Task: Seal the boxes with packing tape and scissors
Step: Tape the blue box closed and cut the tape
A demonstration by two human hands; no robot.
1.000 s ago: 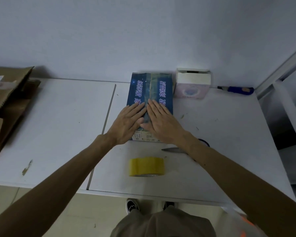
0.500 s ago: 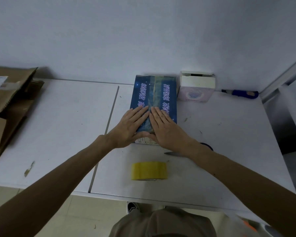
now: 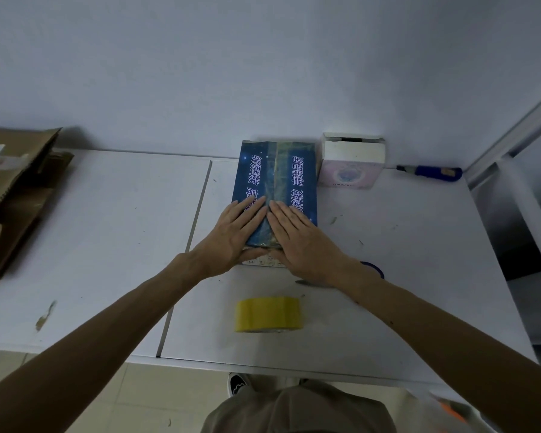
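Note:
A blue printed box lies flat on the white table, with a strip of clear tape running down its middle seam. My left hand and my right hand press flat on the box's near end, side by side, fingers straight, thumbs at the near edge. A roll of yellow packing tape stands on the table in front of the box. The scissors lie under my right wrist; only the blade tip and a dark blue handle loop show.
A small white and pink box stands against the wall right of the blue box. A blue-handled tool lies further right. Flattened brown cardboard is piled at the table's left end. A white frame borders the right.
Both hands have slid a little toward me along the taped seam, down to the box's near end. The box, the tape roll and the scissors stay in place.

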